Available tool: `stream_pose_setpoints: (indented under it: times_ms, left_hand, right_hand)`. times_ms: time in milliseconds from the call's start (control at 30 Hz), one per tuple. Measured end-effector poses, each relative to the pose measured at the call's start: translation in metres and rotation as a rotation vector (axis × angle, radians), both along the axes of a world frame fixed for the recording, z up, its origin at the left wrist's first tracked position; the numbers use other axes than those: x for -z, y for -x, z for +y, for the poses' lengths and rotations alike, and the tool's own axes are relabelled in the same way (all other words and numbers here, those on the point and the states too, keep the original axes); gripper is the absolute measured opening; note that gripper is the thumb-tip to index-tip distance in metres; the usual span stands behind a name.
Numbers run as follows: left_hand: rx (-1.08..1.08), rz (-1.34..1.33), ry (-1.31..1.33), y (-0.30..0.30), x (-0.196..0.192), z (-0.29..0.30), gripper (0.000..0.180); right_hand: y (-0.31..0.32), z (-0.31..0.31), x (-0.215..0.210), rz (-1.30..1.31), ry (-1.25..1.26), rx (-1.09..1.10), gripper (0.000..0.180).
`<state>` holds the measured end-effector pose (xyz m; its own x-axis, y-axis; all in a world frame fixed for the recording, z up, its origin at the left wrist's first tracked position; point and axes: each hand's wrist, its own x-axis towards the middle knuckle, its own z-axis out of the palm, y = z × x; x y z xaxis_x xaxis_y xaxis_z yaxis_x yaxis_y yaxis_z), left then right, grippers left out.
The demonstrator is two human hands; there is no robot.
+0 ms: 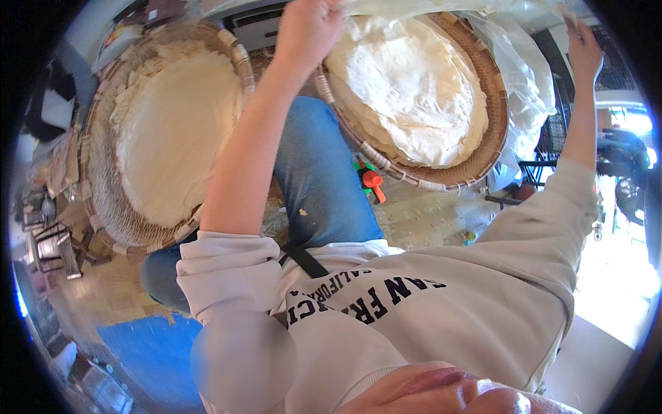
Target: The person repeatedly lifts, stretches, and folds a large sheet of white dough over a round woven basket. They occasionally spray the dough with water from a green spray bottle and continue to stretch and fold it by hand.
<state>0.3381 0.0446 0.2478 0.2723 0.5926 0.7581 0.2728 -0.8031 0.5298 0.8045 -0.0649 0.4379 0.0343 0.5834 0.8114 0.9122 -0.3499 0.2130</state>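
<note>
We lift a thin pale sheet [441, 5] with both hands, left hand [307, 27] and right hand [583, 48] fingers pinched on its edge, above two woven trays [483, 148] of stacked sheets; uneven pulling could tear it.

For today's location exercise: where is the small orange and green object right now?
In the head view, the orange and green object lies on the floor just below the right woven tray, beside the person's blue-jeaned knee.

You have only wrapping in view: a clear plastic bag [527, 76] bunched at the upper right of the frame beside the right woven tray [493, 148], with no label, sign or screen clear enough to tell.
</note>
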Motion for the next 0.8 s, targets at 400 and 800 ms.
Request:
stream_pose_setpoints:
  times_ms: [400,800]
  left_hand:
    - [0.314,0.494,0.213,-0.135,0.212,-0.097,0.029]
    - [0.291,1.179,-0.037,-0.141,0.201,-0.14,0.057]
  right_hand:
    - [-0.052,-0.238,0.351,0.446,0.538,0.085,0.035]
    - [0.018,-0.111,0.429,0.622,0.607,0.241,0.06]
